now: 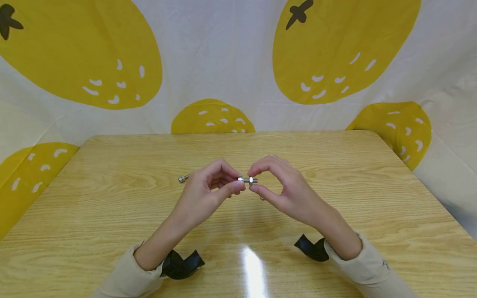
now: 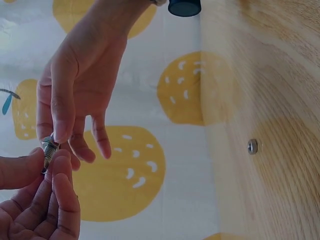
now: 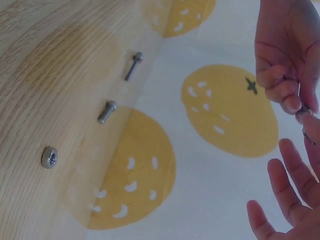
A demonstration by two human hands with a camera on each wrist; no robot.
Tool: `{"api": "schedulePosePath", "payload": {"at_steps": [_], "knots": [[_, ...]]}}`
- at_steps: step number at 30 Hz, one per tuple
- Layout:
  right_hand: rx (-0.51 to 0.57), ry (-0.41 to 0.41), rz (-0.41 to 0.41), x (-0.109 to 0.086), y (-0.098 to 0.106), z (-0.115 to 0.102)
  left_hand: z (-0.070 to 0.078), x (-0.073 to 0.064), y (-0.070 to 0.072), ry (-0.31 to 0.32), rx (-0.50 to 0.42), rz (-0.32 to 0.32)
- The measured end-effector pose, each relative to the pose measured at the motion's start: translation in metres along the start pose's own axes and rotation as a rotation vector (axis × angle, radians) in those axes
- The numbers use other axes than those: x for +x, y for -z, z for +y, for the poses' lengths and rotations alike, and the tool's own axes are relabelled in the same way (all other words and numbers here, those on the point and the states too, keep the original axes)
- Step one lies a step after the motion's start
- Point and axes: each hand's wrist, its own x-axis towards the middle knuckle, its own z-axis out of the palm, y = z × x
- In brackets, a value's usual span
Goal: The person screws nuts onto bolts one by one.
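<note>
Held level over the middle of the table, a silver bolt [image 1: 245, 180] has its head between the thumb and forefinger of my left hand [image 1: 203, 188]. A hex nut [image 1: 251, 181] sits around the shank, with a short threaded end showing beyond it. The thumb and forefinger of my right hand [image 1: 292, 188] pinch at the nut from below and above. In the left wrist view the bolt's threads [image 2: 50, 150] show between the two sets of fingertips. The right hand's other fingers [image 3: 287, 187] are spread in the right wrist view.
On the wooden table [image 1: 112, 207] lie a shorter bolt [image 3: 106, 112], a longer thin bolt [image 3: 133, 67] and a loose round nut [image 3: 49, 157]. My left hand partly hides one bolt [image 1: 182, 179] in the head view. A lemon-print cloth [image 1: 220, 49] hangs behind the table.
</note>
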Motion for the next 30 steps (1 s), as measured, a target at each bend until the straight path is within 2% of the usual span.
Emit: {"api": "schedulePosePath", "payload": {"at_steps": [7, 13, 23, 26, 30], "knots": [[-0.006, -0.023, -0.011, -0.0014, -0.001, 0.0001, 0.0009, 0.0, 0.0004, 0.0, 0.008, 0.001], [-0.021, -0.084, -0.049, -0.0016, -0.0026, 0.0, 0.0015, -0.0003, 0.0002, -0.009, 0.001, -0.002], [-0.049, -0.175, -0.066, -0.0019, -0.0002, -0.0049, 0.0011, -0.0004, 0.0003, -0.018, 0.003, -0.003], [-0.052, -0.16, -0.05, -0.0022, -0.0003, -0.0057, 0.0015, -0.0002, 0.0005, -0.014, 0.017, 0.002], [-0.058, -0.092, -0.02, -0.0014, -0.0015, -0.0038, 0.0024, 0.0, 0.0007, 0.003, 0.028, 0.006]]}}
